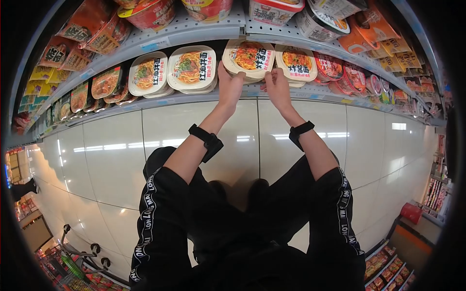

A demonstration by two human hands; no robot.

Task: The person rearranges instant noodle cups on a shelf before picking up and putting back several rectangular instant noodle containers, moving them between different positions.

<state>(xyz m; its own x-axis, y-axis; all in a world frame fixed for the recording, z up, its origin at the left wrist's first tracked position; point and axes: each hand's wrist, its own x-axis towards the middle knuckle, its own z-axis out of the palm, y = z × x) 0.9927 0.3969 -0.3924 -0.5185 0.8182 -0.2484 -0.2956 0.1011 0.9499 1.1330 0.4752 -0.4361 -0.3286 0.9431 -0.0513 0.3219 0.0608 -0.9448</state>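
Observation:
On the low shelf, a white instant noodle box (248, 54) with a picture of noodles on its lid sits on a stack of the same kind. My left hand (230, 86) grips its front left corner, the thumb along the near edge. My right hand (278, 88) is closed at the front right corner, with fingertips against the box edge. To the right, a similar noodle box (297, 62) stands close beside my right hand. Further left are two stacks of white boxes, a nearer box (191, 67) and a farther box (147, 72).
An upper shelf (208, 26) holding noodle tubs overhangs the boxes. Red bowls (330, 68) stand to the right on the low shelf. Tiled floor (301, 126) lies below, with my bent knees close to the shelf. A shopping cart (73, 262) is at lower left.

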